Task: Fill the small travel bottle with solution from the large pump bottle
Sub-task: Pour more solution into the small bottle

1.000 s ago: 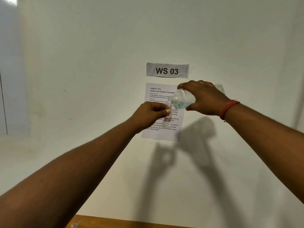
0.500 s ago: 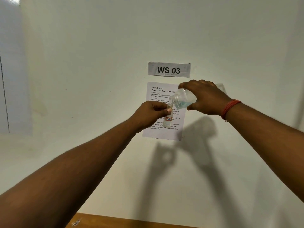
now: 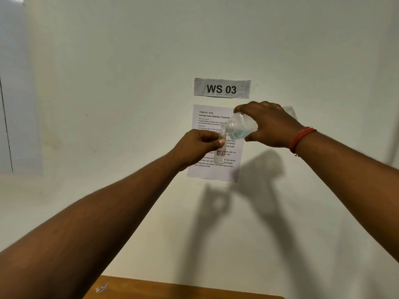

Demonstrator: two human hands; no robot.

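My left hand (image 3: 197, 145) pinches the neck of the small clear travel bottle (image 3: 220, 154), which is upright in the air with its mouth uncovered and a red-bordered label on its side. My right hand (image 3: 268, 124) grips the large clear bottle (image 3: 241, 127) from above and tilts it to the left. Pale blue solution pools in its lower side. Its uncapped threaded mouth sits right at the small bottle's opening. No pump head or cap is visible.
Both hands are raised in front of a white wall. A "WS 03" sign (image 3: 222, 88) and a printed task sheet (image 3: 210, 169) are taped to it behind the bottles. A strip of wooden table edge (image 3: 183, 289) shows at the bottom.
Both hands and bottles hold nearly the same pose. The large bottle stays tilted over the small one, with only a slight drift in the view.
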